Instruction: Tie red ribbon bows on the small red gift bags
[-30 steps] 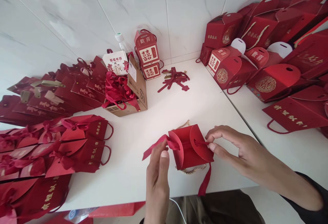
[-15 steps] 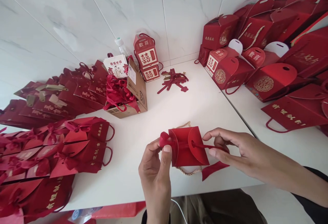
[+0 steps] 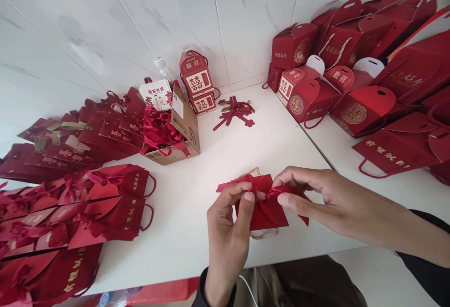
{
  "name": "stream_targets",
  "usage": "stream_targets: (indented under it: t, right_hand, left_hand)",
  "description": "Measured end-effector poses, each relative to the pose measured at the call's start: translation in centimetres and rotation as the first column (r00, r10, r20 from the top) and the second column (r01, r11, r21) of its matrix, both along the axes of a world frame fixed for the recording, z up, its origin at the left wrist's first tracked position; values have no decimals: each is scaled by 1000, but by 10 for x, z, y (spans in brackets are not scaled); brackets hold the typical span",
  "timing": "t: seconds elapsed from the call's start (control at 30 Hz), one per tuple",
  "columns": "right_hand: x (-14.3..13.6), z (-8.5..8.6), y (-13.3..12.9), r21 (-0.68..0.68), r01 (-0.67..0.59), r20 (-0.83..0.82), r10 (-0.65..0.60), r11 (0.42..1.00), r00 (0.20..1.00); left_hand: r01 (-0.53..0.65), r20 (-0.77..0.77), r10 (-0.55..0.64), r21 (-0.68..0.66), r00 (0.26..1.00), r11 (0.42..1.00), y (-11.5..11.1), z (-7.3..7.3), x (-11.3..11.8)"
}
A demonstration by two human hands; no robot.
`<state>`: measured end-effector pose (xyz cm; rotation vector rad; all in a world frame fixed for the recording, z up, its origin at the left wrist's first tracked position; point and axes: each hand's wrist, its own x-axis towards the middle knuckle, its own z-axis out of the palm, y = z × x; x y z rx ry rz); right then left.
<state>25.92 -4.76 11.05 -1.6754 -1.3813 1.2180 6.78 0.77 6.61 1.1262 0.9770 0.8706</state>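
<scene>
A small red gift box [image 3: 269, 217] with curved top flaps sits on the white table, a twisted gold cord handle [image 3: 264, 235] showing at its near side. Above the flaps, my left hand [image 3: 232, 218] pinches a red ribbon [image 3: 225, 186] between thumb and forefinger. My right hand [image 3: 309, 197] is closed on the ribbon's other side, and a loose tail hangs below its fingers. The two hands are close together over the box. The fingers partly hide where the ribbon passes through the flaps.
At left lie rows of red boxes with bows [image 3: 101, 213], with red gift bags [image 3: 84, 138] behind. A cardboard box of ribbons [image 3: 186, 150] stands near a stacked double-happiness box [image 3: 197, 82]. Dark red strips [image 3: 236, 110] lie beyond. Many red boxes [image 3: 355, 110] fill the right side.
My left hand has moved right and my right hand slightly left, bringing the ribbon's two sides together over the box. The flaps are drawn closer and partly covered.
</scene>
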Motion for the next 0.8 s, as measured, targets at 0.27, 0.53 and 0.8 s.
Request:
stream_targets:
  t: [0.27,0.53,0.8]
  right_hand:
    - [-9,35,19,252,-94,21,91,963,996]
    - [-6,28,46,349,-320,198,264,881,944]
    - [10,4,32,254,-403,394,287,879,873]
  left_hand:
    - [229,-148,-201,214,968,950,3,2,1]
    - [16,-150,8,154,989,988,2,4,1]
    - [94,-42,-90,97,995,991,2,6,-1]
